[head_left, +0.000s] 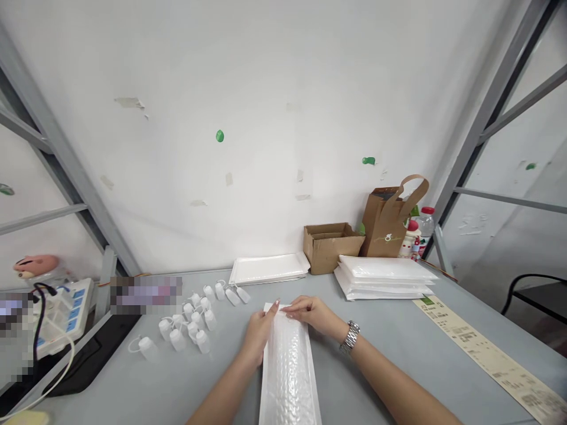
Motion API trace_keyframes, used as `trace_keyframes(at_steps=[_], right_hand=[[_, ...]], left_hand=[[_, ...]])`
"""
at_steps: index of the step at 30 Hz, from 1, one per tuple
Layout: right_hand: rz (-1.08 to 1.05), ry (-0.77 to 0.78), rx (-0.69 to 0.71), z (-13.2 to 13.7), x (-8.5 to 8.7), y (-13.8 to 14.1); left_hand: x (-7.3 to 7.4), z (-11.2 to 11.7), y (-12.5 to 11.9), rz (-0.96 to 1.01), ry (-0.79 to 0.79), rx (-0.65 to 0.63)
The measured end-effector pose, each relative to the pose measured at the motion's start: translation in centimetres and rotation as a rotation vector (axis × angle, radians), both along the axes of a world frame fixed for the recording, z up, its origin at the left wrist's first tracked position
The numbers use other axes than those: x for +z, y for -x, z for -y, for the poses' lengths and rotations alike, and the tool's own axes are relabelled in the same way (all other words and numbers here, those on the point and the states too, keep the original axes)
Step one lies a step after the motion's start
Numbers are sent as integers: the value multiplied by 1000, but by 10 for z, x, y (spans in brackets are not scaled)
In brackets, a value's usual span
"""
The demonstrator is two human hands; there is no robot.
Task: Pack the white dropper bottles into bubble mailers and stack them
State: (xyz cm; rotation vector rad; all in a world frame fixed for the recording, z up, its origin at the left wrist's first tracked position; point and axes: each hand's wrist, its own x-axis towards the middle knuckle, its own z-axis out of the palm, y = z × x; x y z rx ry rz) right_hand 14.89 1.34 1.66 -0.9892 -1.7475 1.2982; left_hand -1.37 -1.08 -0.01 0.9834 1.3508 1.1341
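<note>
A long white bubble mailer [290,372] lies lengthwise on the grey table in front of me. My left hand [260,332] grips its far left corner, thumb on top. My right hand [313,314] pinches at the far end of the same mailer, with thumb and fingers together; a metal watch sits on that wrist. Several small white plastic squeeze bottles with tethered caps [194,327] stand to the left of my left hand. A few more bottles [233,295] lie tipped over behind them.
Flat white mailers [269,268] lie near the wall, beside an open cardboard box [334,247]. Filled mailers [385,277] are stacked at right, before a brown paper bag [385,230]. A strip of printed labels [482,348] runs along the right. A power strip [66,319] sits far left.
</note>
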Motion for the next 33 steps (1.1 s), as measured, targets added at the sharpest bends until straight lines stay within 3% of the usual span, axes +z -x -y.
trace_keyframes(at_steps=[6,8,11,14,18,20,21,23,27,30,33], right_hand=[[-104,405,-97,8,8,5],[-37,381,-128,14,12,-1],[97,86,-349,33,25,-25],[194,-295,-714,62,53,-66],[261,-922,-1376,99,106,-117],[315,-1248,-1564,104,122,-131],[392,-1375,-1570,102,125,-134],[642,-1522,-1411,87,117,-138],[1150,-1439,-967,33,68,-142],[1266,-1363,-837,-3,32,-144],[1218,-1355,-846,-19,17,-144]], left_hand=[[2,3,-3,-121,-154,132],[5,7,-9,-106,-201,121],[9,13,-15,-28,-225,-22],[13,15,-16,86,-151,-156],[13,10,-11,165,-113,-103],[10,7,-7,187,-120,-56],[8,6,-5,196,-121,-43],[4,3,-3,207,-113,-36],[-1,1,-2,206,-94,-45],[0,1,-3,197,-82,-31],[3,2,-4,197,-77,-27]])
